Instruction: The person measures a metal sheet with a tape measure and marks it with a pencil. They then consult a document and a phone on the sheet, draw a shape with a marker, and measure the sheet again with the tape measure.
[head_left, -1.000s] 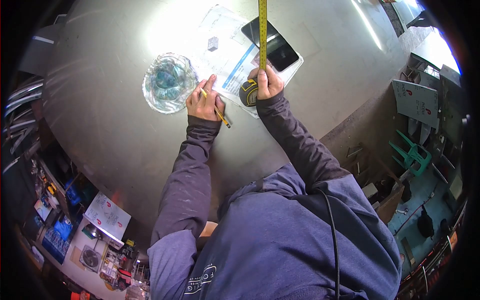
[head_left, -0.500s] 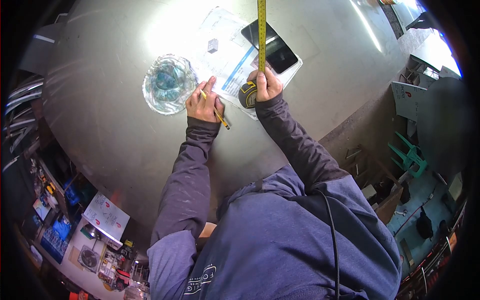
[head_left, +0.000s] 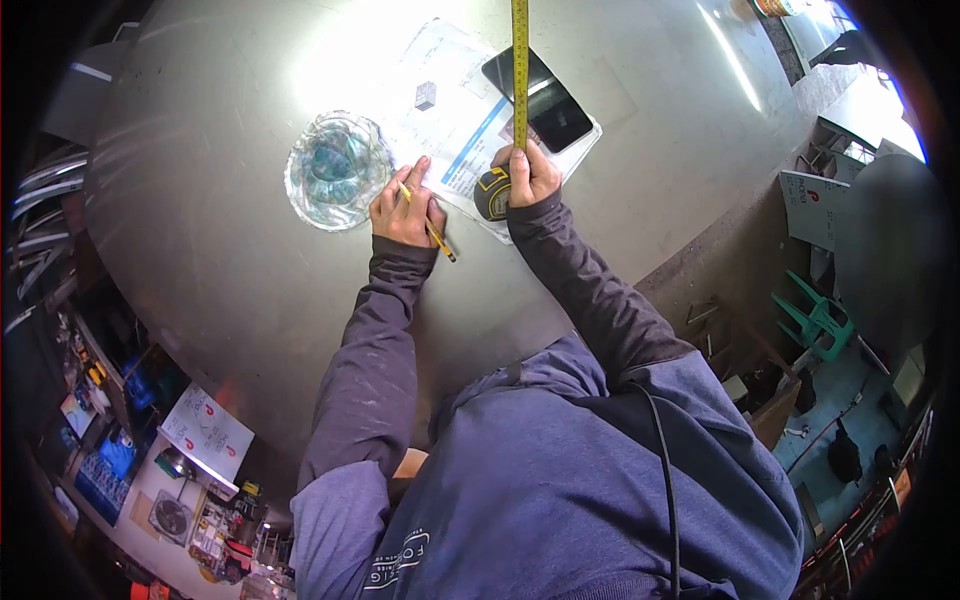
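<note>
My left hand (head_left: 405,212) rests at the lower left edge of the papers (head_left: 440,110), with a yellow pencil (head_left: 432,228) held between its fingers. In my right hand (head_left: 533,178), the thumb and fingers close on the yellow blade of a tape measure (head_left: 493,193), whose black and yellow case hangs at the hand's left side. The extended blade (head_left: 520,80) runs away from me past the top of the view, crossing over a dark smartphone (head_left: 555,110) on the papers. Left of the papers sits a round, shiny dish-like object (head_left: 340,170), near my left fingers.
A large metal-topped table (head_left: 220,250) lies beneath everything. On the floor to the right stands a green plastic stool (head_left: 815,315). A fan (head_left: 172,515) and cluttered equipment are at lower left. Printed white sheets (head_left: 812,208) lean at the right.
The view has shifted very slightly. Both hands keep nearly the same places, with the pencil and tape measure still in them.
</note>
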